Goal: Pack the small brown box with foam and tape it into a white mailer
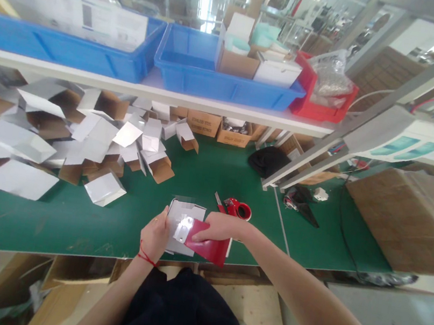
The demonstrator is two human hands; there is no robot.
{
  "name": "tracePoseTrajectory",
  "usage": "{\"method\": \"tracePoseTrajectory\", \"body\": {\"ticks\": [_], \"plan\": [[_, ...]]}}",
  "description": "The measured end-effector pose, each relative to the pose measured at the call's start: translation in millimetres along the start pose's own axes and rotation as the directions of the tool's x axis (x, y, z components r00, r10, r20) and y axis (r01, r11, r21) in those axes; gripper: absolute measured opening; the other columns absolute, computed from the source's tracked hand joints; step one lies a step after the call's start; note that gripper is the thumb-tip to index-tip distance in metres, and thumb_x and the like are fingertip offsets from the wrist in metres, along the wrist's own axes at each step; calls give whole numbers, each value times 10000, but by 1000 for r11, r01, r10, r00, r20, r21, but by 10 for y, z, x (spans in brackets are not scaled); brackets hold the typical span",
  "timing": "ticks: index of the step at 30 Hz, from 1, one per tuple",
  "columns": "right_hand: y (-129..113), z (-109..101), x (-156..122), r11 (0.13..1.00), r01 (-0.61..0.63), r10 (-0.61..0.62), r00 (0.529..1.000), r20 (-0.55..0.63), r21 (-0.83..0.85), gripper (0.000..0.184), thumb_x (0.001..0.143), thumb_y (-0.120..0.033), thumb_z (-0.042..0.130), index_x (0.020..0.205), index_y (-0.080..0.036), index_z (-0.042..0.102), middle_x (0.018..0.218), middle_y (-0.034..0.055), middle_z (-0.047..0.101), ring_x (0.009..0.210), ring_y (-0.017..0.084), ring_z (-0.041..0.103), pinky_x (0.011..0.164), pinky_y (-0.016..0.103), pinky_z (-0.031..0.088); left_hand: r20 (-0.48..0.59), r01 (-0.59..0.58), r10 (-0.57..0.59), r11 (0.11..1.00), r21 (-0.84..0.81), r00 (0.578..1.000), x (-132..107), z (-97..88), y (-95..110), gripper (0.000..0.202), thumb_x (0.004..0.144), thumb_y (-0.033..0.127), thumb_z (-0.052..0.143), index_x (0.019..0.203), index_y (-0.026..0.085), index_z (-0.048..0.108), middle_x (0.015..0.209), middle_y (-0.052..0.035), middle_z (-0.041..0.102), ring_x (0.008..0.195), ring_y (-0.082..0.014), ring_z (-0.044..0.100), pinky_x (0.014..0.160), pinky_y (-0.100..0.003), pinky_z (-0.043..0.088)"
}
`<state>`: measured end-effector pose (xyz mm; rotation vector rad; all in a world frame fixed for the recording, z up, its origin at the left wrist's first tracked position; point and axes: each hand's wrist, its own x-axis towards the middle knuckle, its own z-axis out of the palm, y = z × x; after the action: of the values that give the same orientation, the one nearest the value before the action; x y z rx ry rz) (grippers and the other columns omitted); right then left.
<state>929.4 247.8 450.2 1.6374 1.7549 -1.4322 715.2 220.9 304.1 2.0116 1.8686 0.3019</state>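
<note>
My left hand (155, 235) grips the left edge of a small white box (176, 212) near the front of the green bench. My right hand (217, 227) is closed on a flat red piece with a shiny silver end (210, 249); its exact kind is unclear. The silver end lies over the box. A red tape dispenser (238, 209) rests just beyond my right hand, beside a thin red-handled tool (219, 202).
Many white cartons (90, 138) are heaped on the left of the green bench (129, 231). Overhead, a shelf (209, 104) carries blue bins (228, 87) and a red bin (310, 108). A large brown carton (409, 213) stands at right, past a metal post (307, 159).
</note>
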Motion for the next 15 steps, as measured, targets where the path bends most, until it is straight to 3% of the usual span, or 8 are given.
{"method": "tracePoseTrajectory", "body": {"ticks": [6,10,15], "plan": [[182,75,79,994,-64,62,998,25,86,410,778,-529,747,926,-148,727,950,77,748,789,204,701,589,238,474,-11,-77,76,980,-184,997,17,71,-83,478,1022,200,302,1451,104,490,1431,-135,587,1296,-218,577,1109,-329,447],[211,111,108,994,-91,90,996,22,56,389,799,-518,726,889,-139,727,946,84,747,806,206,703,592,238,464,-24,-108,105,971,-215,994,16,118,-111,490,1025,221,280,1446,75,485,1438,-149,577,1309,-211,566,1130,-334,427],[161,129,156,994,-113,113,993,-34,-1,419,729,-511,780,957,-160,750,961,80,747,814,221,701,614,252,474,-39,-113,107,972,-208,993,17,130,-117,486,1017,237,311,1433,73,501,1422,-149,592,1278,-224,593,1107,-340,452]]}}
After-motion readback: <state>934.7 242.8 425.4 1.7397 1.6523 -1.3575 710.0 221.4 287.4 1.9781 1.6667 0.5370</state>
